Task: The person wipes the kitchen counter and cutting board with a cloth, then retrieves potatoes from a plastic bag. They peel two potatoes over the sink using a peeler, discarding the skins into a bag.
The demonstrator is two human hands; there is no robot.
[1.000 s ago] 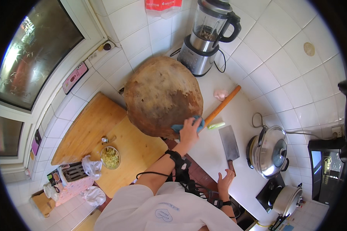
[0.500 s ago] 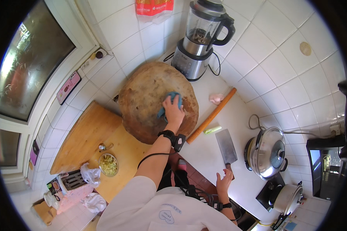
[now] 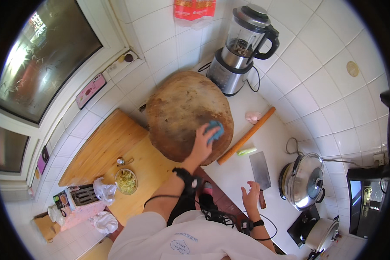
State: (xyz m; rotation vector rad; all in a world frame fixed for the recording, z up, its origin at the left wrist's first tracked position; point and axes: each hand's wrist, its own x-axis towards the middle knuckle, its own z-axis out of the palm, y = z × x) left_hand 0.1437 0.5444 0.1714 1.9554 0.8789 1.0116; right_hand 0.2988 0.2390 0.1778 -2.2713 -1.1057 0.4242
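1. Now the left hand (image 3: 202,145) presses a blue cloth (image 3: 214,130) flat on the round board (image 3: 182,112), frame centre.
2. Right hand (image 3: 250,197) spread beside the cleaver (image 3: 261,171).
3. Red packet (image 3: 194,9) hangs top centre.

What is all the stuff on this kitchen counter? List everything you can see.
round chopping block: one, brown wood, leaning toward the wall
blue cloth: one, on the block under the left hand
blender: one, steel and black, by the wall
rolling pin: one, orange-brown, right of the block
cleaver: one, grey blade, on the white counter
lidded pot: one, steel, far right
wooden board: one, light, left
bowl of chopped greens: one, on the board
left hand: pressing the cloth on the block
right hand: open, over the cleaver's handle
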